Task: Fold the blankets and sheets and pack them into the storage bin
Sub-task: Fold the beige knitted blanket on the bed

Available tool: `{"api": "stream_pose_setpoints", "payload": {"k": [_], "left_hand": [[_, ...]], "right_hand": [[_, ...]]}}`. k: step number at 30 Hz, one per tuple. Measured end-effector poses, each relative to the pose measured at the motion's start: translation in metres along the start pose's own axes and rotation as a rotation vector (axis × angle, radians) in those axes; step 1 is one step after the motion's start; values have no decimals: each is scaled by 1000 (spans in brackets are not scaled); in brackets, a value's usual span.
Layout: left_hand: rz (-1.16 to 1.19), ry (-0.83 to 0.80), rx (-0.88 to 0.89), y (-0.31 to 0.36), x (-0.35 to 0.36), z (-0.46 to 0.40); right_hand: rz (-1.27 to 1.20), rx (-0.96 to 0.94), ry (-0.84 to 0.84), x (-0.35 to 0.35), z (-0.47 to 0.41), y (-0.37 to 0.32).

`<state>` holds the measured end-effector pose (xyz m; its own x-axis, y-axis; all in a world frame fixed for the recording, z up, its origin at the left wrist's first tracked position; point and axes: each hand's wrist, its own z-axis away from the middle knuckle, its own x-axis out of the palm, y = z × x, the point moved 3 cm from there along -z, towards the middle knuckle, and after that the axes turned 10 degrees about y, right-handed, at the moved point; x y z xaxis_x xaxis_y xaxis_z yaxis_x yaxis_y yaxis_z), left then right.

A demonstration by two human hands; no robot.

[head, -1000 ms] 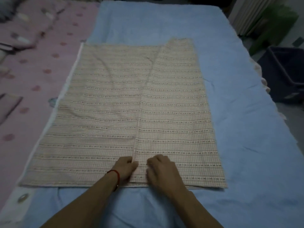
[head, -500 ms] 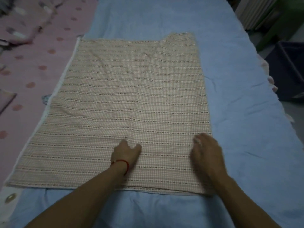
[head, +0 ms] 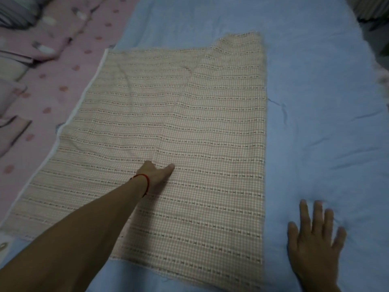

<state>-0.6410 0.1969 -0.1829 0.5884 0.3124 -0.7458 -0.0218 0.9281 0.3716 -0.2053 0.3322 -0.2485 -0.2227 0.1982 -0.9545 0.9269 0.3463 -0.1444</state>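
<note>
A beige checked sheet (head: 210, 127) with dark stripes lies folded flat on a blue blanket (head: 326, 123) that covers the bed. Its right part is doubled over, with the fold's edge running up the middle. My left hand (head: 154, 174), with a red string at the wrist, reaches forward and rests on the sheet near that edge; its fingers are mostly hidden behind the hand. My right hand (head: 313, 239) lies flat with fingers spread on the blue blanket, just right of the sheet's right edge.
A pink spotted bedcover (head: 52, 85) lies along the left side, with bedding bunched at the far left corner. The bed's right edge (head: 376, 66) shows at the upper right with dark objects beyond it.
My left hand slid forward along the middle edge of the sheet. My right hand swept rightward across the sheet and off it onto the blue blanket. The view moved closer and to the left.
</note>
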Motion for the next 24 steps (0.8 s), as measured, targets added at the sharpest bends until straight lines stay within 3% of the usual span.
{"api": "stream_pose_setpoints", "payload": {"k": [13,20,24], "left_hand": [[0,80,95,-5,12,-5],[-272,117,605,71,0,104],[-334,107,796,144,60,201]], "right_hand": [[-2,-51,24,13,0,7],[-6,-55,17,14,1,3],[-114,-17,-161,6,-8,6]]}}
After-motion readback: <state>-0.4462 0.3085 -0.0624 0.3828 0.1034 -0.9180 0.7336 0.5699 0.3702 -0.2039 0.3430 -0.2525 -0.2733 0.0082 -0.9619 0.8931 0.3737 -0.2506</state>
